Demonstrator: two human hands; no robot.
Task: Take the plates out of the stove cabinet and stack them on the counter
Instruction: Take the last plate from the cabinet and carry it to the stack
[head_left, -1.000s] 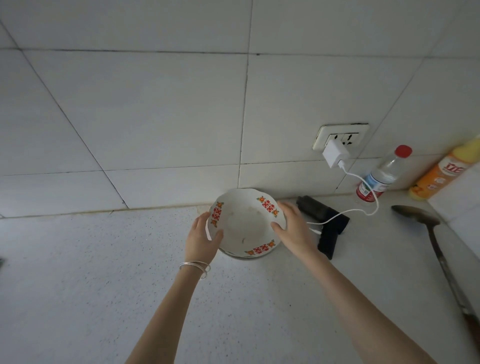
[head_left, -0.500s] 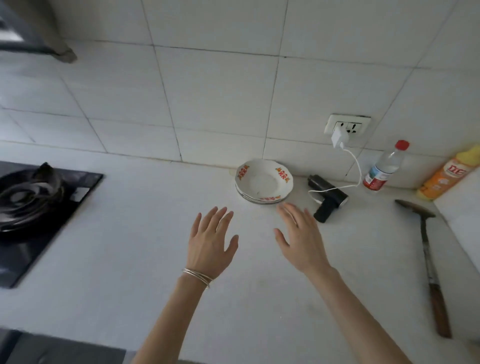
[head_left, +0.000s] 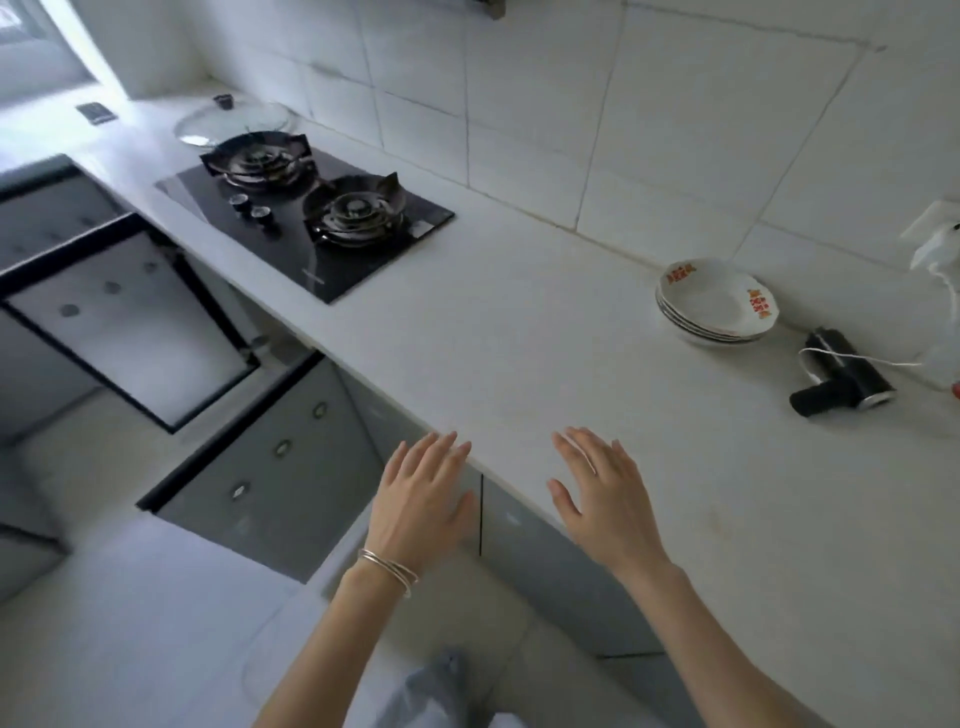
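A stack of white plates (head_left: 717, 306) with red and orange marks stands on the white counter (head_left: 519, 332) near the tiled wall, at the right. My left hand (head_left: 423, 499) hovers palm down over the counter's front edge, fingers straight, holding nothing. My right hand (head_left: 605, 493) hovers above the counter beside it, fingers spread and empty. Both hands are well short of the plates. Below the black gas stove (head_left: 311, 218) two grey cabinet doors (head_left: 270, 462) stand swung open; the cabinet's inside is hidden from here.
A black handheld device (head_left: 841, 382) with a white cable lies right of the plates. A glass lid (head_left: 234, 120) rests behind the stove. The open cabinet doors jut out over the pale floor at the left.
My hands let go of the top plate on the stack and drew back to the counter's front edge. My view swung left and back, bringing the stove and open cabinet doors into sight.
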